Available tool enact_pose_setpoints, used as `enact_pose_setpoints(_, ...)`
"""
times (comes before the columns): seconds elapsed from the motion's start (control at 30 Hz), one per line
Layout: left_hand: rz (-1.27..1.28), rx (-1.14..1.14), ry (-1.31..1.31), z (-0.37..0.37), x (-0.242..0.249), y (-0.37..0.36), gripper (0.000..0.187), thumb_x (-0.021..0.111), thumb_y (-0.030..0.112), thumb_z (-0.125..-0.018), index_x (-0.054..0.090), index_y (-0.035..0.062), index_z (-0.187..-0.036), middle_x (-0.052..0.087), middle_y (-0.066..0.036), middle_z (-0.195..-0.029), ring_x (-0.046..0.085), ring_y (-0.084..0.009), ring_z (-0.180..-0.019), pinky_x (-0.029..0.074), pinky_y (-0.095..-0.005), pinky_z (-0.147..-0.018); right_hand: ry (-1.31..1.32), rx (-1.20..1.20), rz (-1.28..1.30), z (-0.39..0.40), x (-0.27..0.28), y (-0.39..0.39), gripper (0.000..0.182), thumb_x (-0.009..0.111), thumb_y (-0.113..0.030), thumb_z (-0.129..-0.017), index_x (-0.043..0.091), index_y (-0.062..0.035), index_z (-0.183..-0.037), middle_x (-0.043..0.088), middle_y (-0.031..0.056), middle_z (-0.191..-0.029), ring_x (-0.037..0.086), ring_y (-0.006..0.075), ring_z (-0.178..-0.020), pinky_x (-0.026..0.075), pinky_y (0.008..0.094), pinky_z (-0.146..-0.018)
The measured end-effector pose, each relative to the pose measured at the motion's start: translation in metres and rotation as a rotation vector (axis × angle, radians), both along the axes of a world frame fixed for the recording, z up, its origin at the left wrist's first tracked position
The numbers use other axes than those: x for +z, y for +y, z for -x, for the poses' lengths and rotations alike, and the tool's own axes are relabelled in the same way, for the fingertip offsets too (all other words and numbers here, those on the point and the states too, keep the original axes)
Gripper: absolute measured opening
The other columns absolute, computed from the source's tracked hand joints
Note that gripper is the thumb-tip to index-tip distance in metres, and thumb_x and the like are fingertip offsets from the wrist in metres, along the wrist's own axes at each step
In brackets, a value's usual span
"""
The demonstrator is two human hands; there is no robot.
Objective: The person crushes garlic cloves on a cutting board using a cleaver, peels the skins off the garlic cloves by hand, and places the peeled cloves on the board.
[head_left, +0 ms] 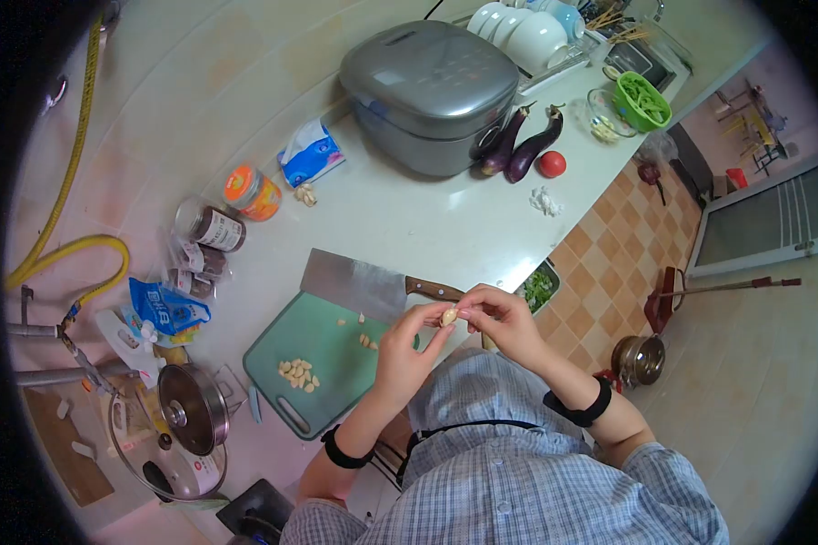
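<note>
Between the fingertips of both hands is a small garlic clove (449, 316), held near the counter's front edge. My left hand (407, 350) pinches it from one side, and the fingers of my right hand (495, 318) meet it from the other. Below my left hand lies a green cutting board (277, 350) with a pile of peeled garlic cloves (298, 373) and a few more cloves (367, 341) near my wrist. A cleaver (354, 283) rests across the board's far edge, its wooden handle pointing toward my right hand.
A grey rice cooker (427, 100) stands at the back, beside two eggplants (534, 150) and a tomato (552, 163). Jars (253, 193) and a tissue pack (311, 156) line the wall. A lidded pot (191, 409) sits at left. A green basket of beans (643, 102) is far right.
</note>
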State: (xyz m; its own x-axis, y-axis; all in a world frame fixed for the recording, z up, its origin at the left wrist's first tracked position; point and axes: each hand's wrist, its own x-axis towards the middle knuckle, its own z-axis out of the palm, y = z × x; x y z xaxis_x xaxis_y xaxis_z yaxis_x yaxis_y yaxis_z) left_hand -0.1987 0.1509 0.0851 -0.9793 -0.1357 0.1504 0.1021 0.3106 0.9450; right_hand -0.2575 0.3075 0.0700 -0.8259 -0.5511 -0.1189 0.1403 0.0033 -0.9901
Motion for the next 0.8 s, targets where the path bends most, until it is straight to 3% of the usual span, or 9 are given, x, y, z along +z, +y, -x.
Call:
enact_pose_setpoints(0.1, -0.001, -0.018, 0.017, 0.002, -0.001, 0.001, 0.022, 0.064, 0.005, -0.075, 0.060, 0.0039, -0.097, 0.063, -0.009, -0.087, 0.062, -0.0184, -0.075, 0.048, -0.0273, -0.067, 0.027, -0.019, -0.005, 0.000, 0.003, 0.002, 0.012, 0.056, -0.009, -0.084, 0.059, 0.0005, -0.091, 0.057, 0.0045, -0.085, 0.054, 0.0087, -0.066, 0.044, 0.0203, -0.059)
enact_pose_setpoints(0.17, 0.008, -0.039, -0.004, 0.004, 0.000, 0.002, 0.022, 0.062, 0.001, -0.077, 0.060, 0.0005, -0.099, 0.063, -0.008, -0.090, 0.060, -0.0128, -0.079, 0.047, -0.0243, -0.070, 0.059, -0.040, -0.009, 0.000, 0.007, 0.002, 0.013, 0.057, -0.010, -0.083, 0.059, 0.0003, -0.092, 0.057, 0.0043, -0.083, 0.054, 0.0089, -0.064, 0.043, 0.0202, -0.058)
enact_pose_setpoints(0.27, 0.001, 0.003, 0.022, 0.006, 0.002, 0.007, 0.021, 0.062, 0.005, -0.077, 0.060, 0.0030, -0.097, 0.063, -0.009, -0.087, 0.062, -0.0179, -0.074, 0.048, -0.0266, -0.066, 0.092, -0.074, -0.025, -0.002, 0.011, 0.003, 0.014, 0.057, -0.010, -0.084, 0.060, 0.0005, -0.092, 0.057, 0.0048, -0.085, 0.054, 0.0097, -0.064, 0.043, 0.0203, -0.058)
enact_pose_setpoints(0.37, 0.030, -0.011, 0.023, 0.008, 0.002, 0.007, 0.021, 0.061, 0.004, -0.077, 0.060, 0.0027, -0.098, 0.063, -0.009, -0.086, 0.062, -0.0180, -0.074, 0.048, -0.0261, -0.066, 0.124, -0.112, -0.023, -0.002, 0.011, 0.005, 0.014, 0.058, -0.009, -0.083, 0.061, 0.0000, -0.093, 0.058, 0.0053, -0.087, 0.054, 0.0099, -0.066, 0.043, 0.0207, -0.058)
enact_pose_setpoints(0.53, 0.010, -0.019, 0.023, 0.010, 0.006, 0.010, 0.020, 0.061, 0.003, -0.077, 0.060, 0.0022, -0.097, 0.062, -0.008, -0.086, 0.061, -0.0168, -0.076, 0.048, -0.0254, -0.067, 0.394, -0.132, -0.109, 0.000, 0.014, 0.007, 0.017, 0.061, -0.004, -0.078, 0.062, -0.0037, -0.095, 0.059, 0.0058, -0.090, 0.055, 0.0113, -0.070, 0.044, 0.0212, -0.057)
enact_pose_setpoints(0.8, -0.059, -0.011, -0.024, 0.010, 0.007, 0.010, 0.020, 0.061, 0.003, -0.077, 0.060, 0.0015, -0.097, 0.063, -0.009, -0.088, 0.062, -0.0159, -0.077, 0.048, -0.0254, -0.068, 0.476, -0.104, -0.117, 0.000, 0.019, 0.009, 0.021, 0.062, -0.004, -0.077, 0.063, -0.0069, -0.097, 0.059, 0.0061, -0.090, 0.056, 0.0128, -0.072, 0.045, 0.0216, -0.058)
